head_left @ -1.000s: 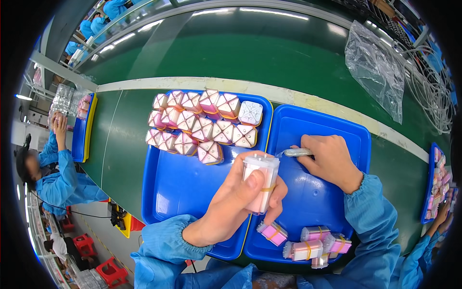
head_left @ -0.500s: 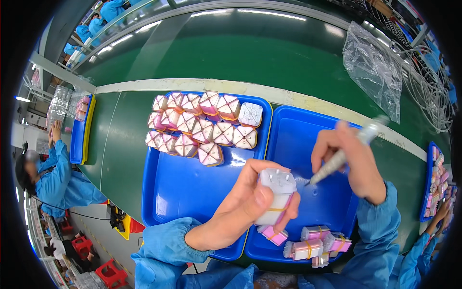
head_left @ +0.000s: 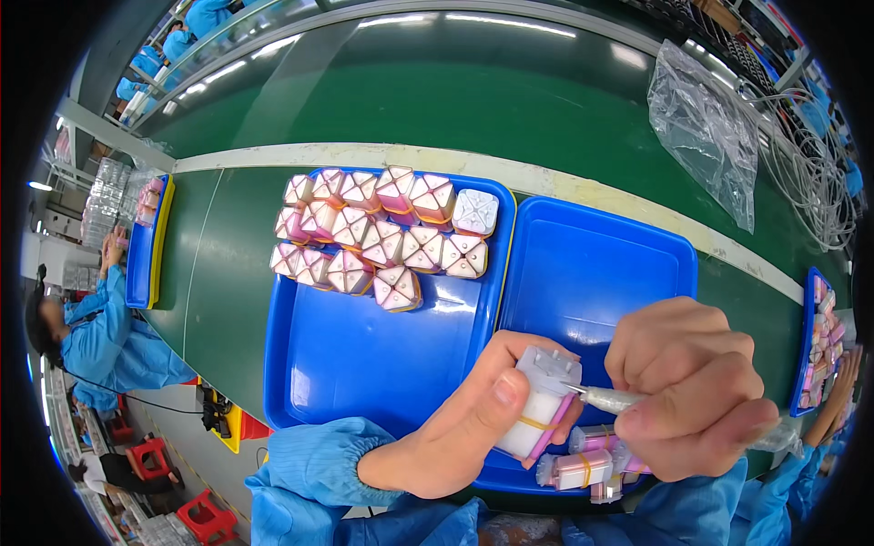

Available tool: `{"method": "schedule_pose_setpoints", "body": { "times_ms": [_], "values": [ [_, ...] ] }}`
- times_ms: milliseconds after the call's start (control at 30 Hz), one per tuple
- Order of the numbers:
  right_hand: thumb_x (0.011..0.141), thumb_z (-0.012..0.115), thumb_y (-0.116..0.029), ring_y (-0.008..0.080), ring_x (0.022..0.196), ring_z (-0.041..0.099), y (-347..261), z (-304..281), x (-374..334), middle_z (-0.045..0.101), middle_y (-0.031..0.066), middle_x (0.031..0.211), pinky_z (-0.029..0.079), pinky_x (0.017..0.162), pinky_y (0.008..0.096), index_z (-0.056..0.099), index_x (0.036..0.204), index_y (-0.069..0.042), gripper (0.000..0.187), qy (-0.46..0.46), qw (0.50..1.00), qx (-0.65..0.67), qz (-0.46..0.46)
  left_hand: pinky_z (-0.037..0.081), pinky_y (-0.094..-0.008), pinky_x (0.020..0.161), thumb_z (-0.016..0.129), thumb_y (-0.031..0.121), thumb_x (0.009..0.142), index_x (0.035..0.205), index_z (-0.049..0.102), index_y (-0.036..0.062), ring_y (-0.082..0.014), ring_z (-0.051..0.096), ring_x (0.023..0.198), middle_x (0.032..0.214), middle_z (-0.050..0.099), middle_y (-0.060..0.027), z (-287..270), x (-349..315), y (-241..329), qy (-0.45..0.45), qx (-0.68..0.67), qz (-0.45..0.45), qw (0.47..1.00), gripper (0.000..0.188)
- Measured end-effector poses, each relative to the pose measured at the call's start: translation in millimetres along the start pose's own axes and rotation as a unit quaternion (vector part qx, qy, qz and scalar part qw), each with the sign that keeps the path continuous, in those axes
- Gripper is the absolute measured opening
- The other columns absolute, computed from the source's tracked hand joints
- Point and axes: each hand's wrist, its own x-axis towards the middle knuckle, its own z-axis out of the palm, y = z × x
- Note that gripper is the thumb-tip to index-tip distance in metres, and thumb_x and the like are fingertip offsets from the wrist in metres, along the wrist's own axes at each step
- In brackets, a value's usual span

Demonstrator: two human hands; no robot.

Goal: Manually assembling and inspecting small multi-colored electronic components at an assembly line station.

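My left hand (head_left: 455, 434) is closed around a pink-and-white block (head_left: 526, 431), bound with a yellow band and tilted upward. A clear plastic cap (head_left: 549, 369) sits on its upper end. My right hand (head_left: 689, 387) grips a pen-like tool (head_left: 612, 399) with a pale body and thin metal tip. That tip meets the cap's right edge; whether it presses in or only touches, I cannot tell. Behind and below my hands, several similar banded blocks (head_left: 583, 470) lie at the near end of the right blue tray (head_left: 601, 238).
The left blue tray (head_left: 339, 382) carries several rows of upright blocks (head_left: 385, 244) with white, cross-marked tops. Beyond a pale rail runs a green surface (head_left: 410, 100) with a clear plastic bag (head_left: 701, 127) and coiled cables (head_left: 810, 182). A co-worker (head_left: 100, 318) sits at left; more trays (head_left: 806, 355) stand right.
My right hand has come down and turned, bringing the tool's tip to the cap. My left hand has shifted slightly right and down with the block.
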Motion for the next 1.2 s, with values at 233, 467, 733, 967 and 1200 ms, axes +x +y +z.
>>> {"method": "schedule_pose_setpoints", "body": {
  "times_ms": [233,467,733,967,1200],
  "values": [
    [0.112,0.02,-0.048,0.0143,0.034,0.036,0.6,-2.2,-0.8,0.041,0.0012,0.046,0.037,0.031,0.0297,0.057,0.065,-0.005,0.073,0.004,1.0,0.031,0.005,0.045,-0.0282,0.077,0.033,0.065,0.106,0.135,0.038,0.0038,-0.0115,0.053,0.092,0.109,0.057,-0.0123,-3.7,-0.6,2.6,-0.056,-0.059,0.002,0.997,0.068],
    [0.112,0.02,-0.048,0.015,0.033,0.037,-1.4,-4.9,-2.6,0.038,0.0019,0.046,0.041,0.03,0.0302,0.055,0.059,-0.006,0.076,0.007,0.998,0.057,0.023,0.047,-0.0292,0.08,0.032,0.064,0.106,0.137,0.038,0.0034,-0.0121,0.054,0.095,0.111,0.058,-0.0121,-3.7,-2.4,1.6,-0.058,-0.039,0.011,0.997,0.068],
    [0.112,0.02,-0.049,0.0153,0.032,0.039,-5.4,-8.1,-4.2,0.037,0.0023,0.046,0.042,0.031,0.031,0.055,0.059,-0.006,0.077,-0.017,0.995,0.099,0.023,0.047,-0.0297,0.078,0.034,0.067,0.104,0.137,0.039,0.0032,-0.0137,0.055,0.09,0.111,0.059,-0.0141,-6.5,-0.6,0.7,-0.051,-0.042,0.015,0.998,0.072],
    [0.111,0.02,-0.052,0.0141,0.034,0.035,4.1,-3.7,-7.4,0.035,0.0012,0.05,0.042,0.031,0.0308,0.057,0.068,-0.006,0.074,-0.004,0.999,0.05,-0.008,0.047,-0.0295,0.077,0.035,0.066,0.104,0.137,0.038,0.0023,-0.0137,0.055,0.089,0.11,0.059,-0.0148,-2.7,-3.7,3.0,-0.028,-0.024,0.022,0.999,0.072],
    [0.112,0.02,-0.052,0.0167,0.033,0.034,3.6,-2.7,-7.0,0.035,0.0026,0.048,0.038,0.03,0.0334,0.055,0.068,-0.005,0.073,-0.01,0.993,0.12,0.012,0.046,-0.0303,0.086,0.031,0.056,0.109,0.139,0.034,0.0012,-0.013,0.053,0.097,0.113,0.056,-0.0117,-4.3,-4.2,3.2,-0.075,-0.029,0.048,0.996,0.063]
  ]
}}
